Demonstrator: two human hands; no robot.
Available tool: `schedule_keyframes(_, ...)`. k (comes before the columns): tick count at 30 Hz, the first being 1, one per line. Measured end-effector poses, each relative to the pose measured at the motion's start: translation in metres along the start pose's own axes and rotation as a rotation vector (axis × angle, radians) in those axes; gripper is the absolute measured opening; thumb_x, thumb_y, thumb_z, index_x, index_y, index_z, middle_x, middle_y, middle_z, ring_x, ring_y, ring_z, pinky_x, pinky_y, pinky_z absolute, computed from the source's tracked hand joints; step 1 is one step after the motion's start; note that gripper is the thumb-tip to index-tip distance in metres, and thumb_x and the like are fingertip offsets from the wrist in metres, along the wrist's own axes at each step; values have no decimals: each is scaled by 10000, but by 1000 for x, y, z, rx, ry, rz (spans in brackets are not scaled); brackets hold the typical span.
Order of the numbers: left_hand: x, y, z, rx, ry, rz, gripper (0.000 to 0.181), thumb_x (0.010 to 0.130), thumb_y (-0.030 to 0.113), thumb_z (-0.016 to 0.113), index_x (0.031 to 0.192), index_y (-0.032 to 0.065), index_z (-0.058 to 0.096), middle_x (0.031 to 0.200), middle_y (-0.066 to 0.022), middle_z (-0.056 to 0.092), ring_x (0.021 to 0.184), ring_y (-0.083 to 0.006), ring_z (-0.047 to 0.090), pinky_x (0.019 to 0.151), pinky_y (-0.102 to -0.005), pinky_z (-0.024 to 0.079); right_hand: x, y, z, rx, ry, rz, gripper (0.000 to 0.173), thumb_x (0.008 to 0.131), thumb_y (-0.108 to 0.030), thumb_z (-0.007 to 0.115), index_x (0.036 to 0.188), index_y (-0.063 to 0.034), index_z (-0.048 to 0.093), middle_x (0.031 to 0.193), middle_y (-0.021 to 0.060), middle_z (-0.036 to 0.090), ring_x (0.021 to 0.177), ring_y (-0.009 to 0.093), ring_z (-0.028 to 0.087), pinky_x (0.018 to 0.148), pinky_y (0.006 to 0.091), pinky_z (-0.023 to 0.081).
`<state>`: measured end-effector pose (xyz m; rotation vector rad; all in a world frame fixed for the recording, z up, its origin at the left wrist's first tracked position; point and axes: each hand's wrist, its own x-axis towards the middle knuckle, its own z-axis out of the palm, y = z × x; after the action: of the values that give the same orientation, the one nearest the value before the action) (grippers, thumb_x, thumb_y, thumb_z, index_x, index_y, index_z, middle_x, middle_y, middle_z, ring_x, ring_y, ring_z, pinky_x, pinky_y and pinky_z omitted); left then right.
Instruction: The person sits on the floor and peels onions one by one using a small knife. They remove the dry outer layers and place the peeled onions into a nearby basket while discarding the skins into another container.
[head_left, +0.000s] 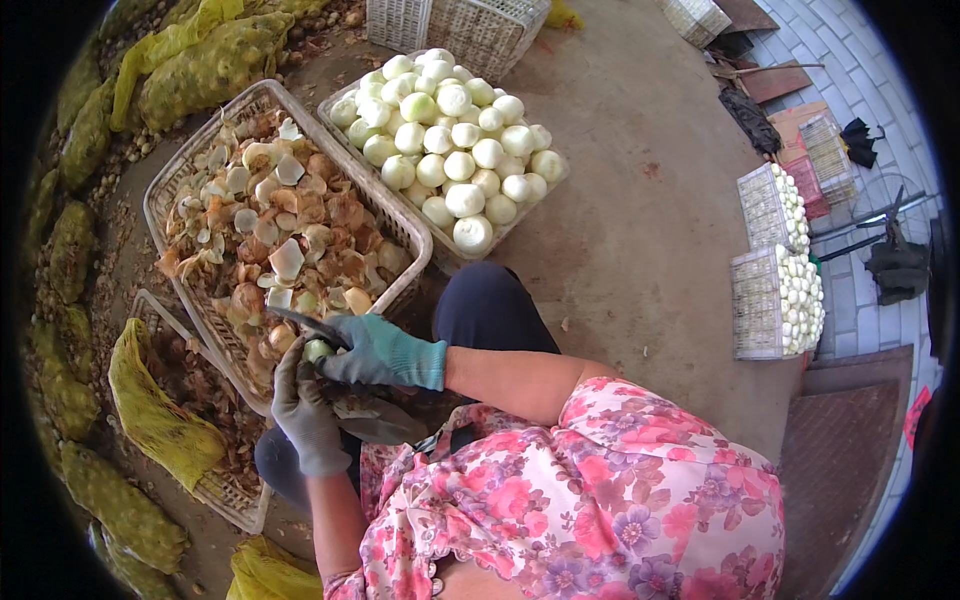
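Observation:
My right hand (382, 350), in a teal glove with a grey palm, grips a knife (301, 321) whose dark blade points up and left. My left hand (309, 420), in a pale grey glove, holds a pale green onion (319, 349) against the right hand's fingers. Both hands are over the near end of a plastic basket (420, 251) filled with brown onion skins, cut ends and some unpeeled-looking onions. Beyond my right knee, a second basket (328, 112) is heaped with peeled white onions (459, 161). The knife's handle is hidden in my glove.
Yellow mesh sacks of onions (217, 71) line the left side. Another basket (247, 510) with skins stands at lower left, an empty-looking yellow mesh bag (154, 412) over it. A wicker-patterned crate (480, 34) stands behind. Crates of peeled onions (757, 300) stand at right.

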<state>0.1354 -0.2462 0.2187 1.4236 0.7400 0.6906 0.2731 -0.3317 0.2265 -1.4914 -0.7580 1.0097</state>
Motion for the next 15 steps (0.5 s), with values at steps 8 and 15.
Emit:
schedule_keyframes(8, 16, 44, 49, 74, -125, 176, 319, 945, -46, 577, 1261, -27, 611, 1274, -104, 599, 1130, -178, 606, 975, -301, 480, -26, -48, -91, 552, -74, 112, 355, 906, -283, 681, 1210, -105, 647, 842, -41, 635, 592, 46, 555, 514, 219, 458)
schedule_keyframes(15, 19, 21, 35, 240, -186, 130, 356, 940, -79, 550, 1290, -21, 576, 1246, -69, 608, 1103, -167, 620, 955, -292, 498, -33, -8, -226, 131, 485, 20, 347, 893, -288, 683, 1138, -44, 653, 806, 2, 657, 589, 81, 590, 526, 236, 483)
